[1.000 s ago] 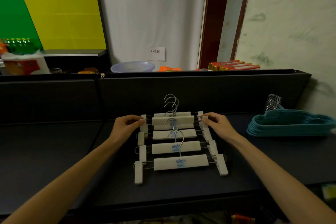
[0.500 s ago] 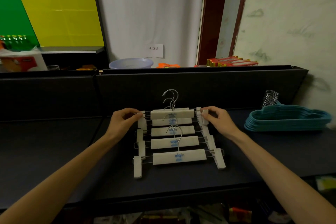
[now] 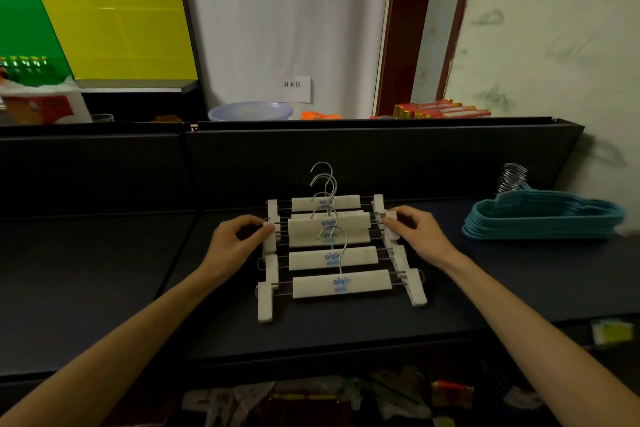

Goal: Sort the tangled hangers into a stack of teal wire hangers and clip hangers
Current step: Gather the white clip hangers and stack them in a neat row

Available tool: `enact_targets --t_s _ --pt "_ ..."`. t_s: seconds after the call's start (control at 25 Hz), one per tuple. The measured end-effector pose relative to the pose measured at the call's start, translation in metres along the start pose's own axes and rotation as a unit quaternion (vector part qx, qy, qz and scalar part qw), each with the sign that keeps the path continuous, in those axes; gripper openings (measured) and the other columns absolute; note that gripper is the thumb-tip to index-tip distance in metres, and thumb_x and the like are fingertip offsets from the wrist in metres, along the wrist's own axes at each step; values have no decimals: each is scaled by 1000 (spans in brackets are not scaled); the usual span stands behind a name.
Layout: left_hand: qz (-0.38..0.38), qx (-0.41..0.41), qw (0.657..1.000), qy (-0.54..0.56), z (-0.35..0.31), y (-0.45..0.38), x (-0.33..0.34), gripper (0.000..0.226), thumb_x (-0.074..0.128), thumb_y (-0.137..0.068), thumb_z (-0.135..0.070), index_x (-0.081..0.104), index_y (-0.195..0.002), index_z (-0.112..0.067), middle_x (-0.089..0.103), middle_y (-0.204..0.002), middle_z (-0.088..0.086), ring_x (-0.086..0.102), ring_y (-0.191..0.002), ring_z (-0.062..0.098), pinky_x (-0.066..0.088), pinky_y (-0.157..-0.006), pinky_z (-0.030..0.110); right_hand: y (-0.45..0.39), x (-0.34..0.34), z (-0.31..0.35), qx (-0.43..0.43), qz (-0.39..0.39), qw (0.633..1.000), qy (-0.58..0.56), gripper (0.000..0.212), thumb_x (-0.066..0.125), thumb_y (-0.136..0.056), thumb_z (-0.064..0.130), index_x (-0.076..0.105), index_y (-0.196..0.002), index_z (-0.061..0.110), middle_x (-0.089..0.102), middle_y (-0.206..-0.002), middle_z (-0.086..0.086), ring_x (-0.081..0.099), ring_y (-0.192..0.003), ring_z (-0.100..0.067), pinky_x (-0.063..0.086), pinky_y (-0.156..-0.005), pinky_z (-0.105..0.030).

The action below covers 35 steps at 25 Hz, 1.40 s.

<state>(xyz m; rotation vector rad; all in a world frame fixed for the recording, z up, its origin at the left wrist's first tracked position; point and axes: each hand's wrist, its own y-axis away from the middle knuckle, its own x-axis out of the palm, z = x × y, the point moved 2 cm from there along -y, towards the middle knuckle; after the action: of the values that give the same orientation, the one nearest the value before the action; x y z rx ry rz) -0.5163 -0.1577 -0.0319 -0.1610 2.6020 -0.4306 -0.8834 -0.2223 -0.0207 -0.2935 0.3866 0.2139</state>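
Observation:
Several white clip hangers [image 3: 341, 282] with metal hooks and blue print lie fanned in a row on the dark counter [image 3: 346, 326], hooks pointing away from me. My left hand [image 3: 233, 243] pinches the left clip of a hanger in the middle of the row, and my right hand [image 3: 417, 232] pinches its right clip. That hanger [image 3: 329, 227] is lifted and tilted above the others. A neat stack of teal hangers [image 3: 543, 217] rests at the right end of the counter, metal hooks bunched at the back.
A dark back panel [image 3: 381, 163] rises behind the counter. Beyond it are a pale blue basin [image 3: 251, 111], red and yellow boxes [image 3: 441, 109] and a white bag [image 3: 41, 106]. Clutter lies below the counter's front edge [image 3: 311, 399]. A wall borders the right side.
Both hands have drawn one clip hanger toward me from near the back of the row, leaving another hanger behind it. The camera has tilted slightly.

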Motion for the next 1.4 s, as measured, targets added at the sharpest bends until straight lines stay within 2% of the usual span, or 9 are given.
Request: enact_targets --t_s 0.16,0.72,0.8,0.92,1.04,1.12,1.2,1.28,1.4 --pt "6 6 1000 0 0 2 0 18 65 -94 -27 68 -112 -24 70 -106 -7 68 -99 2 55 -84 25 4 0 1 -1 -8 1000 4 20 68 -93 28 71 -112 22 74 -106 4 68 -101 -5 53 -90 -29" --pt "31 39 998 -37 3 0 3 19 58 -98 -29 63 -116 -28 66 -110 -9 64 -100 0 54 -87 27 9 1 5 -1 -12 994 109 21 66 -94 36 65 -115 34 67 -109 15 61 -101 9 47 -85 -17" --pt "30 35 998 -34 3 0 3 20 58 -98 -29 63 -117 -28 67 -110 -9 64 -100 0 55 -88 29 9 -1 4 6 -6 994 113 23 67 -93 34 65 -115 36 67 -110 15 61 -103 6 48 -88 -20" --pt "32 34 999 -26 1 -1 3 19 57 -99 -29 62 -117 -28 65 -112 -8 64 -102 2 56 -92 35 7 -5 6 21 -8 994 111 29 66 -93 36 65 -122 31 66 -118 10 60 -111 -2 51 -98 -32" --pt "-8 57 995 -82 2 3 -14 25 53 -101 -36 59 -124 -29 59 -123 -8 59 -109 4 54 -96 41 7 0 21 4 -85 986 144 41 59 -97 42 59 -134 24 61 -131 3 54 -125 -14 47 -104 -40" --pt "-23 68 976 -205 6 8 -39 42 46 -102 -47 49 -140 -29 48 -144 -4 50 -128 13 45 -109 46 6 17 45 -53 -165 957 231 46 53 -100 46 55 -138 21 56 -140 -2 44 -135 -18 40 -110 -45" --pt "-6 65 928 -367 16 17 -77 62 33 -101 -59 33 -154 -26 28 -162 2 29 -147 23 23 -122 49 0 57 83 -124 -210 905 350 52 47 -101 49 53 -140 16 50 -146 -8 32 -144 -25 30 -116 -50" --pt "24 55 878 -475 31 31 -117 74 19 -98 -68 20 -159 -26 13 -167 6 15 -153 26 6 -125 50 -5 114 126 -161 -219 861 429 58 41 -100 52 50 -143 14 44 -151 -12 24 -149 -31 22 -119 -54" --pt "19 18 851 -524 57 70 -189 80 10 -96 -72 15 -160 -26 9 -168 8 10 -154 28 0 -124 53 -5 225 180 -201 -170 850 456 66 37 -99 56 44 -148 12 37 -156 -15 17 -151 -35 13 -122 -57"
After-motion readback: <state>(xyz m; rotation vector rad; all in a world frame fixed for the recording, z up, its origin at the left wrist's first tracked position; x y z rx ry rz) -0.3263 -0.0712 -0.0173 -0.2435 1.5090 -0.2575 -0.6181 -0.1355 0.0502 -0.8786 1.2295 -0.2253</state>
